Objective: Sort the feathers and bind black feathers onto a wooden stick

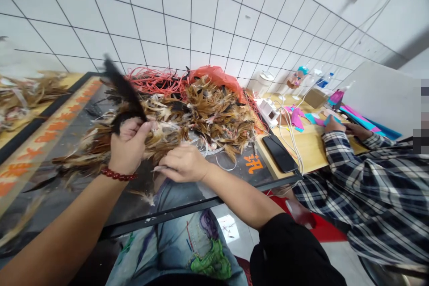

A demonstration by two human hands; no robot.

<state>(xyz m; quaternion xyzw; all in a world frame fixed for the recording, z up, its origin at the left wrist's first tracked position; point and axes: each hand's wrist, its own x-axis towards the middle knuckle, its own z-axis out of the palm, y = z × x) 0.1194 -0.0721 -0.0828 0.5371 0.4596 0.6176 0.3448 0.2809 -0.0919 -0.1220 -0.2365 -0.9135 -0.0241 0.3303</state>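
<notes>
Black feathers (126, 91) rose from your left hand (129, 143), blurred, their lower ends gripped between your closed thumb and curled fingers and their tips angled up and away towards the tiled wall (208, 18). Your right hand (184, 163) was just beside it, over the near edge of the brown feather pile (217, 116), fingers bent in towards the thumb; whether they pinched anything, you could not tell from the blur. The pile spread beyond both hands across the dark tabletop (137, 208). Large orange characters (48, 136) ran along its left strip, too smeared to read, and another orange character (254, 164) showed near the right corner, beside the phone (279, 154).
</notes>
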